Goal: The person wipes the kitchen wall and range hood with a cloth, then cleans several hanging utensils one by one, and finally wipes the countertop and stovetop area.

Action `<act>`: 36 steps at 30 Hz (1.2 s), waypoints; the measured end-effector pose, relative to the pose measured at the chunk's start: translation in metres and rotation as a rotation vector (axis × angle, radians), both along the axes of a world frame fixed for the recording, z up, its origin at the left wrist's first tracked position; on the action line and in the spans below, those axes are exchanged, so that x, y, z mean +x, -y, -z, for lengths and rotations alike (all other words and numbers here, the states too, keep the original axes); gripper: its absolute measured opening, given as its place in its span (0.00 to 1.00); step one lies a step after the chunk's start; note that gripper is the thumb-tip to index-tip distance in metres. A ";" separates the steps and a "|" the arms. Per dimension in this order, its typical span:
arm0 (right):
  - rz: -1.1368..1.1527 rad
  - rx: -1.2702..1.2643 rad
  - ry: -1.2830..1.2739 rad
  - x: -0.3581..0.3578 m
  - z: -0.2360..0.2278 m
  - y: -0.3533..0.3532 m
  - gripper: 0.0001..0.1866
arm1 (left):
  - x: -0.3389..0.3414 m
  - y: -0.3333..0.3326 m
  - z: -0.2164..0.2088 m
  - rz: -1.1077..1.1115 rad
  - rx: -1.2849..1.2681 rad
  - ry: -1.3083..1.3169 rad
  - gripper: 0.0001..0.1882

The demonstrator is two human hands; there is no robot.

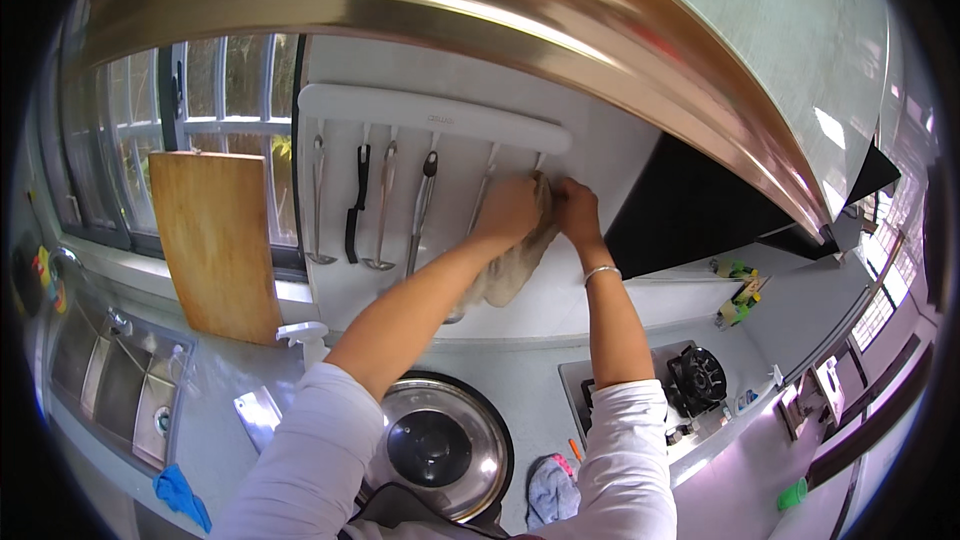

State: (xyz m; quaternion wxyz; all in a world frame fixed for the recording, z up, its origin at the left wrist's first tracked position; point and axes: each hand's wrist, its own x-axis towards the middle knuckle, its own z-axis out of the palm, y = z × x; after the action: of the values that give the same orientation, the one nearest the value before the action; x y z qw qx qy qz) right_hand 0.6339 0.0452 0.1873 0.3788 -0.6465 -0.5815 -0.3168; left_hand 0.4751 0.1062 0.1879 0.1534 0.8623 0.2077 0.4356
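Both my arms reach up to the right end of a white hook rack (pixel 430 112) on the wall. A grey-brown cloth (pixel 518 265) hangs there in loose folds below the rack. My left hand (pixel 508 210) is closed round its upper left part. At the cloth's upper right edge, my right hand (pixel 577 210) pinches the fabric, its fingertips partly hidden. From the rack's hooks hang a ladle (pixel 319 200), a black-handled utensil (pixel 358 205), a skimmer-like spoon (pixel 384 205) and metal tongs (pixel 421 215). Another thin utensil (pixel 483 190) hangs just left of my left hand.
Below my arms sits a large lidded pan (pixel 380 425). A wooden cutting board (pixel 215 245) leans at the window, near a sink (pixel 75 375). A gas burner (pixel 697 376) stands to the right. A range hood (pixel 420 10) overhangs above. A grey cloth (pixel 552 495) lies on the counter.
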 end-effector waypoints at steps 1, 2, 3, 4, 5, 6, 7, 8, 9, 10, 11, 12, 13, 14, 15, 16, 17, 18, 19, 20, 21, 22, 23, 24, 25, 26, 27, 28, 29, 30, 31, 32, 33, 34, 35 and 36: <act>-0.022 -0.013 -0.046 -0.001 -0.003 0.003 0.04 | -0.002 0.000 -0.002 0.056 -0.037 0.178 0.10; 0.110 0.094 -0.102 -0.002 -0.013 0.003 0.04 | -0.005 -0.002 -0.005 0.110 -0.065 0.354 0.10; 0.052 0.198 -0.120 -0.005 -0.020 0.005 0.04 | -0.009 -0.002 -0.006 0.163 -0.091 0.529 0.09; -0.005 0.302 -0.137 -0.009 -0.026 0.007 0.04 | -0.012 0.001 -0.007 0.140 -0.078 0.547 0.08; -0.068 0.410 -0.147 -0.014 -0.036 0.009 0.04 | -0.016 0.005 -0.014 0.115 -0.060 0.572 0.07; -0.113 0.462 -0.160 -0.028 -0.044 0.010 0.05 | -0.023 0.008 -0.018 0.084 -0.046 0.595 0.07; -0.161 0.514 -0.174 -0.044 -0.050 0.008 0.05 | -0.032 0.010 -0.022 0.105 -0.029 0.625 0.07; -0.206 0.562 -0.184 -0.057 -0.057 0.010 0.06 | -0.041 0.012 -0.024 0.129 -0.015 0.659 0.06; -0.388 0.444 -0.411 -0.063 -0.061 0.017 0.06 | -0.052 0.015 -0.027 0.158 0.000 0.690 0.06; -0.568 0.315 -0.637 -0.069 -0.061 0.027 0.06 | -0.067 0.020 -0.024 0.173 -0.011 0.687 0.06; -0.628 0.219 -0.775 -0.067 -0.051 0.038 0.06 | -0.083 0.034 -0.013 0.206 -0.036 0.676 0.06; -0.683 0.122 -0.914 -0.072 -0.045 0.045 0.06 | -0.101 0.040 -0.004 0.232 -0.045 0.665 0.06; -0.649 0.063 -0.963 -0.076 -0.033 0.043 0.06 | -0.115 0.035 0.006 0.257 -0.050 0.697 0.06; -0.597 0.000 -1.008 -0.081 -0.022 0.043 0.07 | -0.126 0.033 0.016 0.291 -0.068 0.736 0.06; -0.455 -0.156 -0.961 -0.083 -0.005 0.030 0.09 | -0.142 0.036 0.022 0.310 -0.198 0.737 0.06; -0.301 -0.304 -0.907 -0.084 0.013 0.019 0.11 | -0.152 0.041 0.027 0.340 -0.334 0.739 0.07; -0.141 -0.344 -0.620 -0.097 0.030 0.005 0.13 | -0.164 0.039 0.036 0.276 -0.314 0.702 0.06; 0.007 -0.360 -0.333 -0.114 0.040 -0.004 0.14 | -0.173 0.038 0.044 0.214 -0.282 0.658 0.06; 0.049 -0.355 -0.298 -0.128 0.046 -0.011 0.15 | -0.181 0.039 0.050 0.152 -0.250 0.615 0.06; 0.107 -0.352 -0.263 -0.138 0.051 -0.016 0.15 | -0.184 0.039 0.055 0.165 -0.213 0.647 0.06; 0.165 -0.350 -0.227 -0.143 0.053 -0.018 0.15 | -0.191 0.040 0.057 0.156 -0.241 0.623 0.06; 0.179 -0.300 -0.252 -0.144 0.055 -0.020 0.14 | -0.200 0.042 0.058 0.146 -0.267 0.598 0.06; 0.191 -0.251 -0.273 -0.144 0.057 -0.024 0.14 | -0.208 0.041 0.059 0.134 -0.294 0.576 0.06; 0.203 -0.202 -0.294 -0.143 0.060 -0.027 0.14 | -0.215 0.039 0.062 0.145 -0.255 0.600 0.06; 0.176 -0.156 -0.279 -0.141 0.065 -0.031 0.14 | -0.221 0.038 0.063 0.134 -0.265 0.586 0.07; 0.152 -0.111 -0.261 -0.137 0.071 -0.034 0.14 | -0.228 0.038 0.063 0.123 -0.277 0.575 0.07; 0.128 -0.066 -0.244 -0.133 0.076 -0.036 0.13 | -0.234 0.037 0.064 0.114 -0.289 0.563 0.07; 0.099 -0.041 -0.235 -0.127 0.078 -0.039 0.13 | -0.238 0.036 0.066 0.104 -0.303 0.540 0.07; 0.066 -0.018 -0.223 -0.124 0.076 -0.040 0.13 | -0.242 0.035 0.069 0.100 -0.299 0.538 0.07; 0.035 0.005 -0.212 -0.120 0.075 -0.040 0.13 | -0.245 0.034 0.071 0.098 -0.296 0.536 0.07; 0.050 -0.029 -0.226 -0.117 0.075 -0.039 0.13 | -0.246 0.034 0.074 0.097 -0.293 0.533 0.07; 0.060 -0.062 -0.240 -0.119 0.071 -0.036 0.13 | -0.248 0.033 0.077 0.086 -0.316 0.518 0.07; 0.071 -0.095 -0.255 -0.121 0.068 -0.033 0.13 | -0.249 0.033 0.081 0.088 -0.311 0.518 0.07; 0.107 -0.142 -0.261 -0.122 0.064 -0.029 0.13 | -0.250 0.032 0.085 0.092 -0.305 0.518 0.07; 0.141 -0.189 -0.268 -0.126 0.059 -0.025 0.14 | -0.250 0.033 0.088 0.092 -0.299 0.517 0.07; 0.175 -0.236 -0.274 -0.128 0.056 -0.022 0.14 | -0.251 0.033 0.091 0.092 -0.310 0.513 0.06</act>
State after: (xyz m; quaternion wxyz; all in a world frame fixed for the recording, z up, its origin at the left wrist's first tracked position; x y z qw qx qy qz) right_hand 0.5062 0.0669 0.1318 0.3473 -0.7715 -0.4992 -0.1871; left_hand 0.2243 0.0728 0.0973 0.3504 0.6989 0.1868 0.5948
